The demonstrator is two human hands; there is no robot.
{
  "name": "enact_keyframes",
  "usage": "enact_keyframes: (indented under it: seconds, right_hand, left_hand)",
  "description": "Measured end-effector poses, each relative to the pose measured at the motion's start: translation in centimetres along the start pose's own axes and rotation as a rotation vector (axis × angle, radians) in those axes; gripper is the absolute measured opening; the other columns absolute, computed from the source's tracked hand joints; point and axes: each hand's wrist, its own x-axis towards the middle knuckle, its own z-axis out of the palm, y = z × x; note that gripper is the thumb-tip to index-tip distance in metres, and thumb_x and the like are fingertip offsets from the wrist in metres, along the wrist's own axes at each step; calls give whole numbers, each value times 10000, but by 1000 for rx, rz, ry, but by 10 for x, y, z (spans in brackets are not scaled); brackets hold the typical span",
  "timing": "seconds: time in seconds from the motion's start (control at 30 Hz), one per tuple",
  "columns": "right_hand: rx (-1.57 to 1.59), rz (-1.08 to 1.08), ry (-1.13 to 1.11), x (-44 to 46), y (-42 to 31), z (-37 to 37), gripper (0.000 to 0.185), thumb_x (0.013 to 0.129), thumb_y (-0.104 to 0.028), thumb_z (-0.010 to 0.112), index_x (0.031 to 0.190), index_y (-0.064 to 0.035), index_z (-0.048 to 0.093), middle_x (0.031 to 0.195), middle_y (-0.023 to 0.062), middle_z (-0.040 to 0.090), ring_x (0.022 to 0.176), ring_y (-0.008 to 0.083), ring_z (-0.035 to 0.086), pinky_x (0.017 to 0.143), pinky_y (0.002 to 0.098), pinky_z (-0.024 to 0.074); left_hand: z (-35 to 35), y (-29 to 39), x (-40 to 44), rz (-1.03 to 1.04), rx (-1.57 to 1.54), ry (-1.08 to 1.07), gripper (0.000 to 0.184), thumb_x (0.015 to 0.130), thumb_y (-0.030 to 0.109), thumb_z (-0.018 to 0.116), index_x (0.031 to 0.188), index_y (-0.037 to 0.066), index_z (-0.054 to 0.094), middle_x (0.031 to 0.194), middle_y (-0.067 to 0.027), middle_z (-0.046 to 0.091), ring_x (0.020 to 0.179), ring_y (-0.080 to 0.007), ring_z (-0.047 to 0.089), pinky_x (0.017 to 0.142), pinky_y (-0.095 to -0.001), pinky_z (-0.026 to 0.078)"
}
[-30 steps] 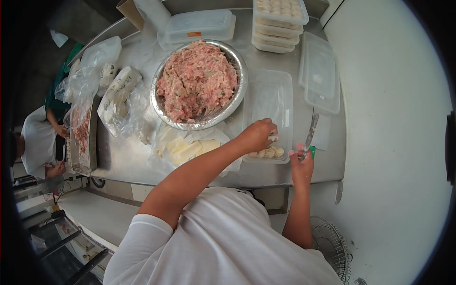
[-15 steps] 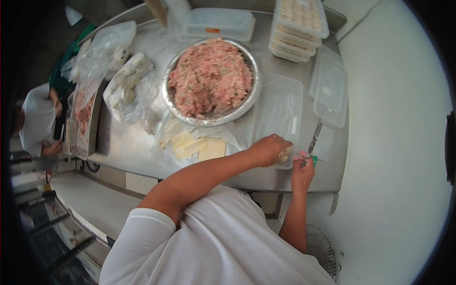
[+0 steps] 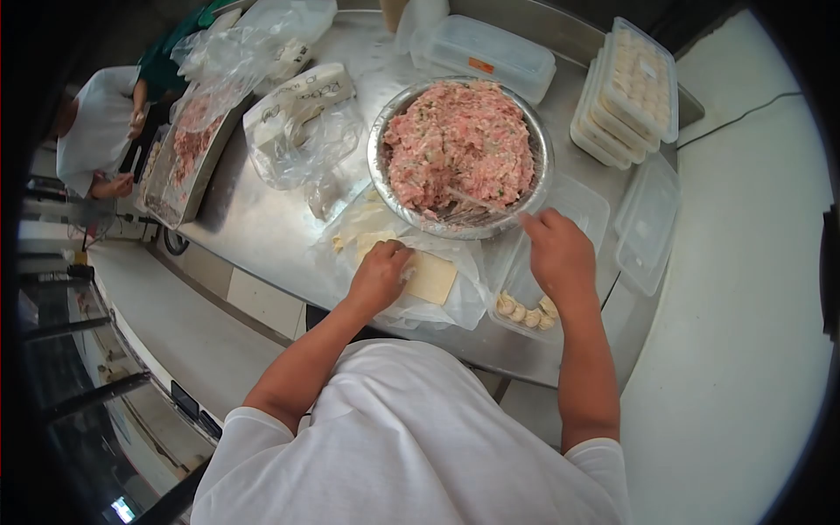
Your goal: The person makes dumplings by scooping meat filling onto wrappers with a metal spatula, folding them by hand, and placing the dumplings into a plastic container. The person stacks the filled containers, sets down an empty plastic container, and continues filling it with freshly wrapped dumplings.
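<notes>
My left hand (image 3: 382, 275) rests on a stack of square pale dough wrappers (image 3: 432, 278), its fingers pinched at the top sheet. Beneath the stack lies crumpled clear plastic (image 3: 472, 306). My right hand (image 3: 562, 258) grips a narrow metal spatula (image 3: 479, 202), whose blade reaches into the minced meat filling (image 3: 464, 136) at the near right side. That filling is heaped in a round steel bowl (image 3: 377, 166). Below my right hand, a clear plastic container (image 3: 597, 203) holds several wrapped dumplings (image 3: 525, 312) at its near end.
Stacked containers of dumplings (image 3: 643, 83) stand at the back right, with loose lids (image 3: 649, 227) nearby. A lidded container (image 3: 494, 52) sits behind the bowl. Plastic-bagged packs (image 3: 297, 109) and a meat tray (image 3: 203, 166) lie left, where a co-worker (image 3: 101, 122) stands.
My left hand has left the dumpling container and moved left onto the wrappers. My right hand has brought the spatula from the table's right side into the filling. The view has shifted.
</notes>
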Motion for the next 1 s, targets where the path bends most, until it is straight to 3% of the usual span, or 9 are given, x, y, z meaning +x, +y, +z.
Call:
enact_keyframes:
  seconds: [0.17,0.3,0.37,0.4,0.47,0.57,0.67,0.83,1.0]
  right_hand:
    - [-132,-249,-204,46,-5,34,227,834,-76,540,976,-107,714,891,80,652,838,287,668,715,420,554]
    - [9,-283,-270,55,13,10,172,831,-72,542,915,-82,691,887,78,656,840,289,679,711,431,558]
    - [-20,-250,-291,58,9,-6,166,831,-71,538,906,-78,686,895,80,659,842,294,680,715,427,561]
    - [-45,-201,-308,57,7,-9,160,830,-69,535,897,-74,680,904,83,663,844,299,680,720,423,564]
    - [-97,-186,-254,58,0,9,167,828,-70,538,907,-83,684,914,81,665,847,299,680,723,425,565]
    - [-171,-194,-290,53,-6,31,170,829,-78,550,923,-99,691,934,73,667,849,298,680,727,424,568]
    - [-128,-235,-363,52,-9,16,160,832,-87,566,928,-106,692,937,68,666,844,296,679,721,420,568]
    - [159,-290,-202,49,15,-1,160,827,-94,564,925,-110,690,920,72,668,841,300,681,711,419,565]
    - [-211,-227,-225,52,5,27,196,836,-108,580,987,-103,704,887,66,658,828,301,675,699,426,557]
  left_hand:
    - [-2,-16,-3,-81,-36,-195,313,731,14,727,1037,33,664,984,-148,648,976,-335,608,876,-407,505]
    - [-24,-15,-8,-12,-184,-58,274,798,2,689,1066,36,643,1026,-130,670,984,-312,634,860,-409,509]
    - [-22,-21,-17,-470,-970,-16,217,921,78,627,1134,56,599,1101,-112,676,1041,-281,641,901,-421,510]
    - [-25,-18,-18,-478,-972,-14,217,921,78,627,1134,56,599,1101,-112,676,1041,-281,641,901,-421,510]
    - [-31,-13,-16,-617,-1940,160,286,1017,237,535,1249,70,548,1197,-117,653,1102,-277,629,968,-443,499]
    - [-34,-2,-7,-661,-2224,216,369,1024,258,511,1328,48,502,1243,-110,632,1128,-290,628,1021,-475,482]
    - [-32,6,-9,-729,-2312,292,455,1024,352,494,1357,41,496,1265,-144,611,1148,-306,614,1021,-459,485]
    - [-21,10,-9,-968,-2060,243,395,1034,292,490,1313,13,502,1249,-139,608,1159,-290,609,1043,-440,477]
    - [-14,18,2,-1130,-1970,269,327,1047,225,469,1283,0,499,1250,-137,598,1165,-288,604,1063,-431,470]
